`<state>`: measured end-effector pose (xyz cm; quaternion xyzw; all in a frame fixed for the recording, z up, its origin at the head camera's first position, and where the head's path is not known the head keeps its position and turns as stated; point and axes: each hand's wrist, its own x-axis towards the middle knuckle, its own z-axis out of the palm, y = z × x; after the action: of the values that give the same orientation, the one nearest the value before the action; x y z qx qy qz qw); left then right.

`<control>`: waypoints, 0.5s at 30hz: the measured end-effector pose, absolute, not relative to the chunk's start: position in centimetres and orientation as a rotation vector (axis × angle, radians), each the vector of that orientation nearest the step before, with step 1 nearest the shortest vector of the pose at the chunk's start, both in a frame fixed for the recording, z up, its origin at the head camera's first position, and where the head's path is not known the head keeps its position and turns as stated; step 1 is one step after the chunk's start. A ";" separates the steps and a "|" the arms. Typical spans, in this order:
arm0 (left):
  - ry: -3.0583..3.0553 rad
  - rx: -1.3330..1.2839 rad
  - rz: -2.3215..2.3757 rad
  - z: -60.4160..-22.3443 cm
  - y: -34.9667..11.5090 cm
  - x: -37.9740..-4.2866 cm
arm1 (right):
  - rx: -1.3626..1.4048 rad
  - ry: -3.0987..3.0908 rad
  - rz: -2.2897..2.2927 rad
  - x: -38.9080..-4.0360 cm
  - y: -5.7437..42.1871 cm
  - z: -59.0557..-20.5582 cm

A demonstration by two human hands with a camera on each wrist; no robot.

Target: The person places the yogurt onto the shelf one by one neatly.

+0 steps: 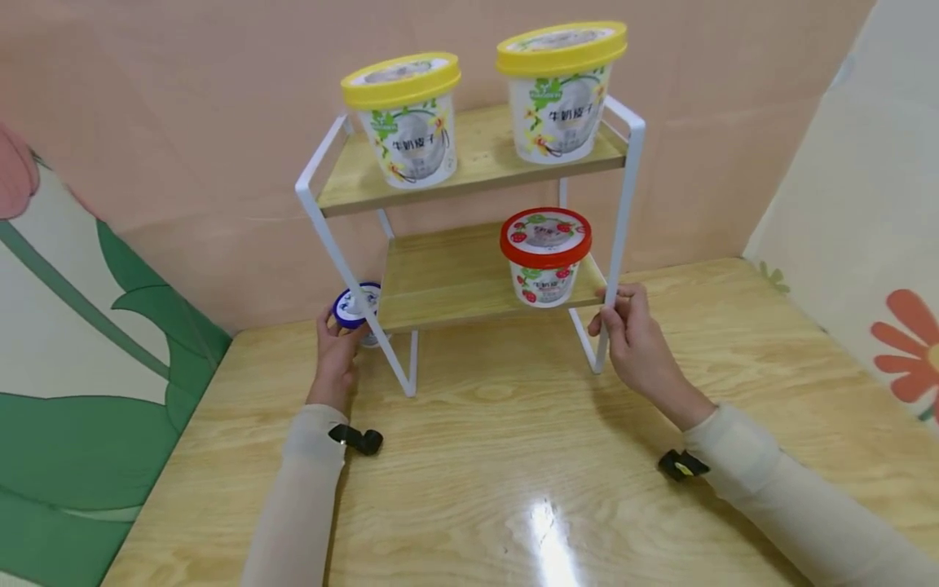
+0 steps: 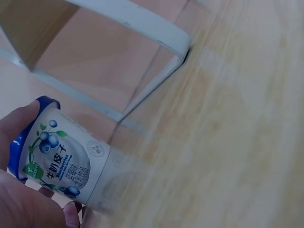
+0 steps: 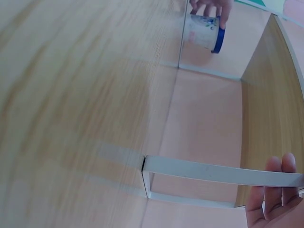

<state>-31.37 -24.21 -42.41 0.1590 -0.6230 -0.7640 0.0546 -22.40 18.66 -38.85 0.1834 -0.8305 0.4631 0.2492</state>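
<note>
My left hand grips a paper tub with a blue lid, printed with blueberries, beside the left legs of a two-tier shelf rack. In the head view the rack's white frame partly hides this tub. At the other side, my right hand holds the rack's white right front leg, just below the lower board, with fingers curled round it. On that lower board stands a red-lidded tub with strawberries on it. Two larger yellow-lidded tubs, one left and one right, stand upright on the top board.
The rack stands on a wood-grain table near a pink back wall. Painted leaves cover the wall at left, and a pale wall with a red flower borders the right side.
</note>
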 end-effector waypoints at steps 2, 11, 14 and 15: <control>-1.884 0.487 -2.319 -42.5 -24.1 -31.2 | 0.495 -2.262 1.270 -22.2 18.7 -38.9; -1.946 0.419 -2.272 -43.0 -24.5 -29.5 | 0.498 -2.269 1.266 -22.2 18.7 -39.0; -1.936 0.429 -2.298 -42.7 -24.6 -28.9 | 0.498 -2.272 1.260 -22.2 18.7 -38.8; -1.930 0.431 -2.310 -42.6 -24.6 -28.6 | 0.497 -2.273 1.256 -22.2 18.8 -38.7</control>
<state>-28.65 -24.61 -42.65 0.1416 -0.6340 -0.7586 0.0503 -22.23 18.77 -38.71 0.1821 -0.8332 0.4605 0.2462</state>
